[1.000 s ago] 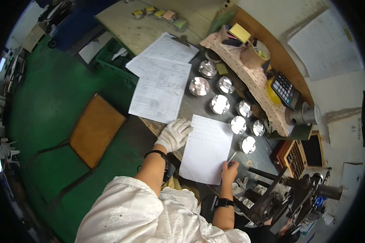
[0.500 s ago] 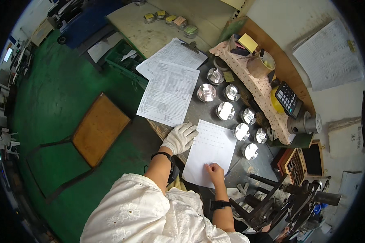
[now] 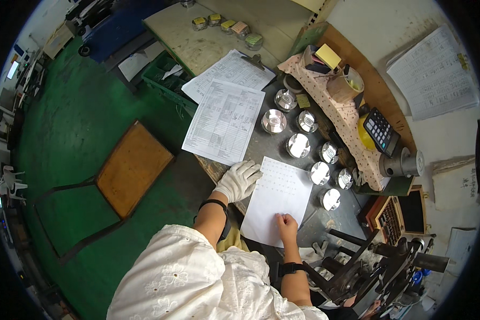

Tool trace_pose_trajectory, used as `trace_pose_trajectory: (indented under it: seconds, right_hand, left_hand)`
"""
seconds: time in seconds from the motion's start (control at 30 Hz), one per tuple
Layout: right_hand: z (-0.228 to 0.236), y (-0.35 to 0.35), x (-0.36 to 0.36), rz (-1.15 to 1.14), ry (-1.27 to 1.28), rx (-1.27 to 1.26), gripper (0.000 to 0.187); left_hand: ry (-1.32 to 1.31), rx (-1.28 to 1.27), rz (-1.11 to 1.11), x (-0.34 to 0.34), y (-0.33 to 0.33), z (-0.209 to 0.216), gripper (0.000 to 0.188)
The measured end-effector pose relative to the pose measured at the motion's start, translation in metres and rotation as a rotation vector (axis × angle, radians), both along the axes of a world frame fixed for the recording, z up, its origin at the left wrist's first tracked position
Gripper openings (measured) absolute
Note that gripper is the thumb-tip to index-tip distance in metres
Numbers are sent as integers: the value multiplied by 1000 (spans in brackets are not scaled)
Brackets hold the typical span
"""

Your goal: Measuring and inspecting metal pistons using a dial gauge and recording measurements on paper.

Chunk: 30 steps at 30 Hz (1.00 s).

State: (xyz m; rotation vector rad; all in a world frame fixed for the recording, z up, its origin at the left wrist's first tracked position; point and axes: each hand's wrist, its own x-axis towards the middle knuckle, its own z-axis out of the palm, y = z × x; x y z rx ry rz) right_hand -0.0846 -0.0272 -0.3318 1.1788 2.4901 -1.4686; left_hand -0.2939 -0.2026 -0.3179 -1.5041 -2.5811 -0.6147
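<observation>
A white sheet (image 3: pixel 274 205) with rows of small handwritten marks on its upper part lies at the front edge of the metal-topped bench. My left hand (image 3: pixel 238 181), in a white glove, rests flat over the sheet's left edge with its fingers stretched out. Bare and closed, my right hand (image 3: pixel 287 226) sits on the lower right part of the sheet, its thumb and fingers pinched together. What it grips, if anything, is hidden. Beyond the sheet to the right stand several shiny round metal pistons (image 3: pixel 298 145). A printed form (image 3: pixel 224 120) lies past my left hand.
A clipboard with papers (image 3: pixel 229 74) is farther back. On the right are a cloth-covered shelf (image 3: pixel 330 125), a calculator (image 3: pixel 380 130), a wooden case (image 3: pixel 389 216) and a dark metal fixture (image 3: pixel 357 266). A wooden-seated chair (image 3: pixel 134 168) stands at the left on the green floor.
My right hand has slid slightly to the right along the sheet, still closed. My left hand stays in place on the sheet's edge. The whole view has shifted a little.
</observation>
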Motion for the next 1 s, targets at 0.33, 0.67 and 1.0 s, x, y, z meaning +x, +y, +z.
trace_pose_trajectory:
  seconds: [0.33,0.67,1.0]
  right_hand:
    - [-6,2,1,-27,-5,-34,36]
    - [-3,-1,2,-21,-1,0,38]
    - [-3,-3,1,-32,22,106,33]
  left_hand:
    - [-5,-19,-2,-1,-1,2,40]
    - [-2,-19,-18,0,-1,0,40]
    - [-54,-34,-51,-3,10,12,40]
